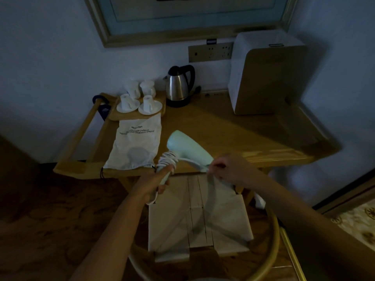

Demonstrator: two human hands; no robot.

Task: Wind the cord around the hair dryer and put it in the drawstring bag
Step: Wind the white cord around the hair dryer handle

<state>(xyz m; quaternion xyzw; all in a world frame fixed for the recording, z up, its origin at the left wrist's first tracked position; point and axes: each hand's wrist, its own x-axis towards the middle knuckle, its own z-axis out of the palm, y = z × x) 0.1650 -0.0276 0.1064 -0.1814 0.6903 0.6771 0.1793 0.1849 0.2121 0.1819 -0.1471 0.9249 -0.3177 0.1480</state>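
Mint-green hair dryer (187,148): our left hand (156,179) fingers grip its cord-wrapped handle, right hand (229,169) fingers pinch the cord (169,159) beside it.

bag print (138,131) unreadable, cord (211,191) motion-blurred

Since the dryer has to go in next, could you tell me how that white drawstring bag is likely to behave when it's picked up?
The drawstring bag lies flat and creased on the table, so it is probably thin, floppy cloth that sags when lifted. It looks light, so a push would likely slide or bunch it. Its mouth probably won't stay open unheld.
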